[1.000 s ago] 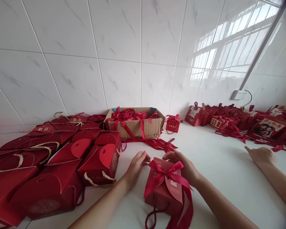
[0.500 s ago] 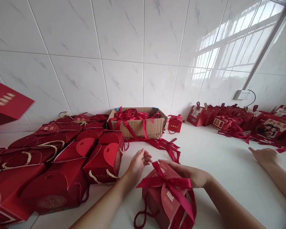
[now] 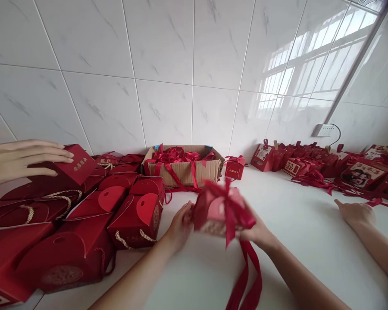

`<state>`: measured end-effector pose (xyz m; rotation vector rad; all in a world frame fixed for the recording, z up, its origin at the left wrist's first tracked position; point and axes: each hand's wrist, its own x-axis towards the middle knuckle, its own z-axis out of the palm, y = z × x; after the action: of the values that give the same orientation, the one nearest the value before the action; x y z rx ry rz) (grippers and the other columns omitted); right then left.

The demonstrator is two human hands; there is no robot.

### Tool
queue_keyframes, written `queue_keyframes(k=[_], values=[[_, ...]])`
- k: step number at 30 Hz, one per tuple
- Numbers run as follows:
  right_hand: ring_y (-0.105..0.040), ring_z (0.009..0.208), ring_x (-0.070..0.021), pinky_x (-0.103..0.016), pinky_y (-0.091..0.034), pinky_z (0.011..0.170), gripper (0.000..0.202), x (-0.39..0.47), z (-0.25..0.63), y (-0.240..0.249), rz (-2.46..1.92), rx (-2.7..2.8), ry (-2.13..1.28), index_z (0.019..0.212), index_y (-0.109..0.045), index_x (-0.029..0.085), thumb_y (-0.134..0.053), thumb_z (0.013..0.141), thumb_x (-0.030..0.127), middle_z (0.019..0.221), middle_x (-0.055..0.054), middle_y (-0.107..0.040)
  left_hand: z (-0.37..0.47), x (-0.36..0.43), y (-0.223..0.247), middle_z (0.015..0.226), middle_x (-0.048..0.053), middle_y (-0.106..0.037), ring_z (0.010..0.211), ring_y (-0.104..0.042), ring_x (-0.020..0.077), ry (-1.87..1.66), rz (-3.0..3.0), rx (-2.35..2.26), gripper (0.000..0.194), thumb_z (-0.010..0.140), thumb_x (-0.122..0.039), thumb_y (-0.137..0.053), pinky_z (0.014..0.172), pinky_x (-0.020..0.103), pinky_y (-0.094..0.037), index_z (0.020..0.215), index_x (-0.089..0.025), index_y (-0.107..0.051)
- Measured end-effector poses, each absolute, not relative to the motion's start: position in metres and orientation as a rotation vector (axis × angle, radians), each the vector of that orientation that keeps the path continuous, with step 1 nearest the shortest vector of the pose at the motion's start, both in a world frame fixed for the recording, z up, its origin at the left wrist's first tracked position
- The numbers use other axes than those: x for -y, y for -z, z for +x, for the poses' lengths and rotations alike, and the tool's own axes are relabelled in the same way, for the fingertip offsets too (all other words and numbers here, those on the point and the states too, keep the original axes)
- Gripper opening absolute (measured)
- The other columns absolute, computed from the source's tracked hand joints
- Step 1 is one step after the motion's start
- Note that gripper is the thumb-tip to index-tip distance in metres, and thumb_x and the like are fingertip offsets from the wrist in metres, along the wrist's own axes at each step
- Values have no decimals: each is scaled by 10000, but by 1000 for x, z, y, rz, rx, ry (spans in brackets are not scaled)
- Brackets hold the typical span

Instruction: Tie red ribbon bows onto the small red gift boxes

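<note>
A red gift box (image 3: pixel 210 211) with a ribbon bow hangs between my two hands above the white table (image 3: pixel 187 275), blurred by motion. My left hand (image 3: pixel 181 224) grips its left side, fingers curled at the edge. Around its right side is my right hand (image 3: pixel 255 226), its fingers partly hidden behind the box and bow. Long ribbon tails (image 3: pixel 250 275) dangle below the box on the right.
Many red boxes (image 3: pixel 134 217) crowd the left. A carton of ribbon (image 3: pixel 184 172) and a small red box (image 3: pixel 235 168) stand by the wall. At left another person's hand (image 3: pixel 22 161) holds a box; another hand (image 3: pixel 357 213) rests at right. More boxes (image 3: pixel 360 174) fill the back right.
The bowed box has been lifted and turned, and my left hand has closed on it. Another person's box has come down onto the left rows, with that hand now visible.
</note>
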<state>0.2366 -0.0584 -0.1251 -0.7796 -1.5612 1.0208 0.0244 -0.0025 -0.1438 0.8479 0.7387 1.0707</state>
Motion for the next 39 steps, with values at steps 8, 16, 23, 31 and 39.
queue_keyframes(k=[8, 16, 23, 31, 39], values=[[-549, 1086, -308, -473, -472, 878, 925, 17, 274, 159, -1561, 1123, -485, 1450, -161, 225, -675, 698, 387, 1351, -185, -394, 25, 2, 141, 708, 34, -639, 657, -600, 141, -1079, 880, -778, 239, 764, -386, -621, 663, 263, -429, 743, -162, -543], [-266, 1344, -339, -515, -240, 1076, 454, 25, 258, 175, -1854, 1939, -333, 1289, -534, 277, -473, 846, 358, 1463, -88, -333, 23, 4, 142, 738, 32, -631, 683, -582, 126, -1034, 967, -746, 150, 748, -270, -630, 680, 253, -414, 751, -157, -533], [-245, 1365, -309, -475, -218, 1099, 496, 27, 258, 166, -1939, 2077, -337, 1371, -437, 263, -376, 892, 378, 1478, -98, -312, 21, 3, 144, 749, 21, -605, 704, -564, 128, -1002, 1043, -749, 163, 751, -289, -616, 716, 264, -417, 747, -163, -513], [-174, 1396, -292, -454, -182, 1117, 530, 30, 251, 164, -2010, 2010, -364, 1410, -364, 258, -364, 897, 393, 1516, -115, -213, 22, 2, 143, 779, 20, -571, 717, -552, 120, -972, 1166, -801, 150, 772, -297, -547, 734, 268, -415, 765, -165, -476], [-175, 1397, -294, -473, -183, 1112, 526, 29, 252, 166, -2008, 2017, -357, 1408, -366, 254, -348, 906, 411, 1513, -127, -221, 31, 25, 137, 831, 25, -568, 794, -532, 179, -880, 1654, -905, 77, 725, -223, -585, 763, 323, -405, 778, -194, -538]])
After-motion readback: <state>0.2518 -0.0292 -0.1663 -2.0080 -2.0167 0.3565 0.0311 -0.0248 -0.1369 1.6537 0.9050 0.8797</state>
